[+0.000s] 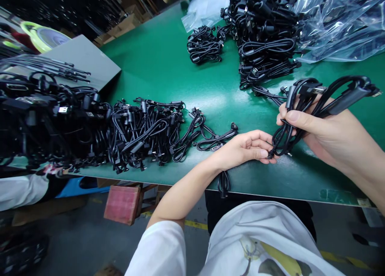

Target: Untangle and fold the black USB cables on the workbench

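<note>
A white shirt point(264, 228) is showing nearest the camera, in front of the green worktop point(156, 71). At the left, a long heap of black cables point(141, 135) is spreading across; next, the left hand point(252, 145) is pinching the lower end of a cable bundle point(305, 93). Behind, a cable stack point(264, 47) is lying; the right hand point(337, 133) is gripping that bundle above the worktop (loops are poking past its fingers). Clear plastic bags point(339, 23) are lying at far right.

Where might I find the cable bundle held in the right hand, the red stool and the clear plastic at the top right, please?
Cable bundle point(306, 100), head view: on its coiled strands.
Red stool point(122, 204), head view: on the seat.
Clear plastic point(341, 25), head view: on its wrinkled film.
</note>
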{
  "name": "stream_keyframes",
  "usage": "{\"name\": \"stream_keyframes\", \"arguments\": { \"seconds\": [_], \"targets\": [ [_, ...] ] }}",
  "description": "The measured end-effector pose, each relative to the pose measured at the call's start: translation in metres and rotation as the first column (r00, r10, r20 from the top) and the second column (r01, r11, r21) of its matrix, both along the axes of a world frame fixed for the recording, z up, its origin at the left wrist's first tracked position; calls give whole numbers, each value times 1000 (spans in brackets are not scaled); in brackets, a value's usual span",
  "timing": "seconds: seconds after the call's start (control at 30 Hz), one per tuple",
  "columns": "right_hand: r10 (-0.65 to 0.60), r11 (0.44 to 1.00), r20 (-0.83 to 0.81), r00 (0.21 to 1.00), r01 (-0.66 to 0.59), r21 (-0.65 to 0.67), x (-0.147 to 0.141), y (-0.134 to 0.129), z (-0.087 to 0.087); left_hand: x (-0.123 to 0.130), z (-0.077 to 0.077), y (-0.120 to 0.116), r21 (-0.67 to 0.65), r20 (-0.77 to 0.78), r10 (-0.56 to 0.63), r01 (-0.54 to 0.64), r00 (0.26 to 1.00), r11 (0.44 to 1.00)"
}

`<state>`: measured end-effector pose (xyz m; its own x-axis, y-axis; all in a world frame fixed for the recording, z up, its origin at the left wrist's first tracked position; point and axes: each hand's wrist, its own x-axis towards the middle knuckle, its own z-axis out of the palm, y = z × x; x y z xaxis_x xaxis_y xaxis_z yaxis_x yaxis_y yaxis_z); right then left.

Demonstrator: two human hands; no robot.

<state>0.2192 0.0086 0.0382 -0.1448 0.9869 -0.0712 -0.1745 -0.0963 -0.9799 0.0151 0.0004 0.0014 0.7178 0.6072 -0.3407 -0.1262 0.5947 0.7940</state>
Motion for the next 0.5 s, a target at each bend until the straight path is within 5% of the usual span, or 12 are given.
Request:
{"name": "stream_keyframes", "arguments": {
  "seconds": [0.17,0.27,0.33,0.4,0.43,0.5],
  "targets": [
    [23,999,12,1000,-22,-47,4,3,-1,-2,2,1,119,-57,-30,37,998,992],
    [213,969,160,964,-187,-162,22,15,-5,-10,10,3,473,-291,173,-16,941,881],
    [484,874,411,773,-403,-271,38,25,-9,-18,17,5,725,-433,411,39,802,687],
    [568,805,714,409,-456,-380,52,36,-14,-25,22,7,834,-497,544,199,676,514],
    [514,823,824,240,-408,-395,56,40,-17,-28,25,8,845,-520,570,282,636,455],
    [317,922,948,39,-248,-298,59,48,-24,-33,27,10,823,-566,599,425,566,377]
  ]
}}
